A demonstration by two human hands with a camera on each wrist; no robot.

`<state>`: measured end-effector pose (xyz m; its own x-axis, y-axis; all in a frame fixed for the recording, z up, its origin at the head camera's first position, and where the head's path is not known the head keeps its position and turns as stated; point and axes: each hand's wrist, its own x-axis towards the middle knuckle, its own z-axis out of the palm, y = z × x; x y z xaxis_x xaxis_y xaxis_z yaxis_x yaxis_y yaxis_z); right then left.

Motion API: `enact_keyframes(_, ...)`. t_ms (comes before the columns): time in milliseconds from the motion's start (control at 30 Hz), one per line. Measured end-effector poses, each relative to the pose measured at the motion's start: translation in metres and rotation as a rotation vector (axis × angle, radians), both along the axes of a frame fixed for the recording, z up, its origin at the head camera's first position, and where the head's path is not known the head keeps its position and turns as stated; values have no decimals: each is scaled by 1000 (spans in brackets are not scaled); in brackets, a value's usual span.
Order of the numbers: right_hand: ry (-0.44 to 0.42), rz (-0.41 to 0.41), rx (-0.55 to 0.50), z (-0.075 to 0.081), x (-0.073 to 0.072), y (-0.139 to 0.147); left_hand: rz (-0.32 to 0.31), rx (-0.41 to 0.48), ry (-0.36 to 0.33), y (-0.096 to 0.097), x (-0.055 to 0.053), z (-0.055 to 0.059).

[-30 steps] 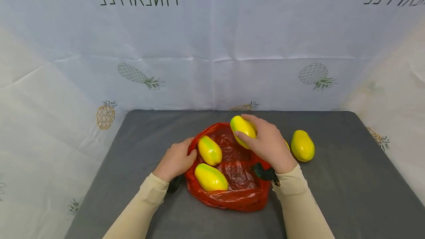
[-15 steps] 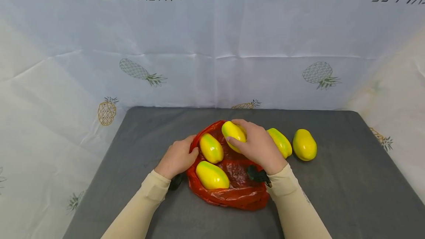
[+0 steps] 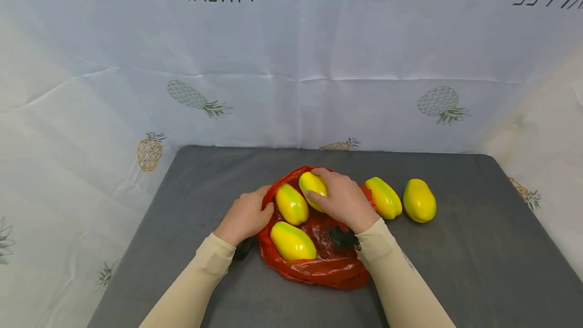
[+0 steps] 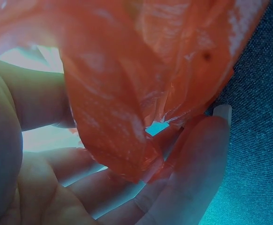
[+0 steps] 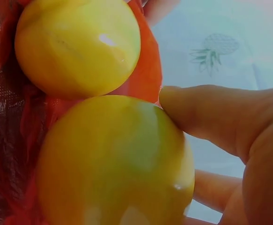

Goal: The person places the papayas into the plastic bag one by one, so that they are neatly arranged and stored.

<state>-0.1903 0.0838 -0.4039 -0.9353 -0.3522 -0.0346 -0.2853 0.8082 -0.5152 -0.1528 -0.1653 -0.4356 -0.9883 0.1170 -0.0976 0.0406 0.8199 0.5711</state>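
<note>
Head view: yellow-green fruit (image 3: 310,189) gripped within the mouth of a red bag (image 3: 330,273)

Held fruit sat near the bag's far rim; contact with the bag bottom could not be told. Right hand (image 3: 343,197) had its fingers round the fruit, thumb on the near side. Left hand (image 3: 243,216) held the bag's left rim, fingers curled about the plastic. Inside the bag lay a middle fruit (image 3: 291,204), just beside the held one, and a near fruit (image 3: 293,241). On the grey table (image 3: 483,262), right of the bag, lay a green-tinged fruit (image 3: 384,198) and a yellow fruit (image 3: 419,200). Pineapple-printed cloth (image 3: 291,39) hung behind.
</note>
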Motion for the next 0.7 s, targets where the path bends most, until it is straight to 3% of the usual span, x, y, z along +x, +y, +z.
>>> enact_keyframes(333,-41,-19,32,-5,-10,-11,2,2,0,1,1,-2)
enact_keyframes(700,-18,-33,21,-13,-13,-18,-5,2,7,0,1,-2)
